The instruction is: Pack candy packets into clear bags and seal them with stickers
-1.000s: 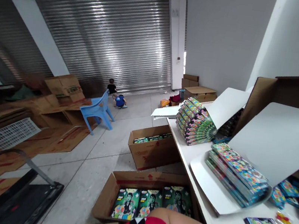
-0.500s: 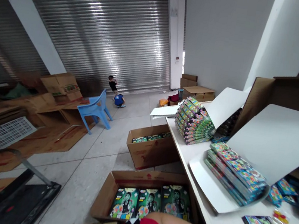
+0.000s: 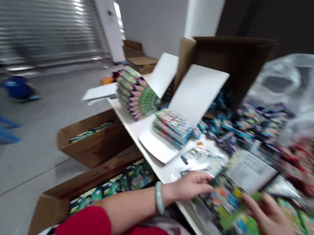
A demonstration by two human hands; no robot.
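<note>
A colourful printed box (image 3: pixel 222 197), dark with green parts, is held over the near edge of the white table (image 3: pixel 150 158). A pale flap or panel stands up at its far end, and motion smears its details. My left hand (image 3: pixel 193 186), with a jade-coloured bangle at the wrist, pinches the box's left edge. At its right side, my right hand (image 3: pixel 273 223) grips with thumb and fingers. Small clear bags (image 3: pixel 206 159) lie just beyond the left hand. Green packets (image 3: pixel 311 225) lie to the right of the right hand.
A stack of printed flat cartons (image 3: pixel 173 126) and a fanned stack (image 3: pixel 139 95) stand on the table. Blue packets (image 3: pixel 218 123), red packets (image 3: pixel 313 162) and a clear plastic bag (image 3: pixel 308 85) lie beyond. Open cartons (image 3: pixel 93 145) sit on the floor; a person (image 3: pixel 20 88) crouches at far left.
My view has swung right, so the chair and crouching person slid left. My left hand, earlier at the lower right edge, is now on the box; my right hand has come into view.
</note>
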